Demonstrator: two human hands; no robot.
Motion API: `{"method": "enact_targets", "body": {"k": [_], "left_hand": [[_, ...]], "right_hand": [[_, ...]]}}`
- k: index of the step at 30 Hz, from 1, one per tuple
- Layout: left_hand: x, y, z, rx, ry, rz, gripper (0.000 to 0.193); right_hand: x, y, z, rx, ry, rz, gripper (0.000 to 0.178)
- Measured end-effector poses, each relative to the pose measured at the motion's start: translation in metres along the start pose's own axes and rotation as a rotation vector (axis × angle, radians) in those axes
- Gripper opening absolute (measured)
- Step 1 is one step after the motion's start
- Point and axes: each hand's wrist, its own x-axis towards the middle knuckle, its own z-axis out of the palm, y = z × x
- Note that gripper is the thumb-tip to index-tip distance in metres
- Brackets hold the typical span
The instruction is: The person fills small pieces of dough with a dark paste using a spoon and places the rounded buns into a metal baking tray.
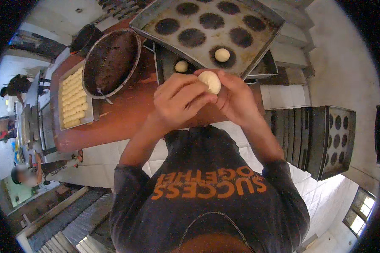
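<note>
Between my two hands, just above the near edge of the baking tray, is a pale round dough ball (210,82). The fingers of my left hand (179,99) curl against its left side and front. My right hand (236,97) cups it from the right, thumb and fingers around it. Beyond them lies a large metal baking tray (190,23) with dark round marks, one dough ball (222,55) resting on a near mark. Under it sits a second tray (164,63), partly covered, with another dough ball (181,66) in it.
A wide dark bowl (109,67) with a spoon (105,96) stands left on the brown table (126,114). Beside it is a tray (95,114) packed with rows of dough balls. Stacked trays (316,143) stand at the right. Other people are at the far left.
</note>
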Motion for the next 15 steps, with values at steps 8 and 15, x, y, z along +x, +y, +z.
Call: {"method": "enact_targets", "body": {"k": [8, 15], "left_hand": [[-0.052, -0.001, -0.036, -0.126, 0.390, -0.476, 0.025], [-0.082, -0.010, -0.047, -0.120, 0.195, -0.648, 0.030]], "right_hand": [[0.007, -0.097, -0.009, -1.321, 0.264, -0.558, 0.041], [0.098, -0.150, -0.143, -2.373, 0.377, -0.268, 0.041]]}}
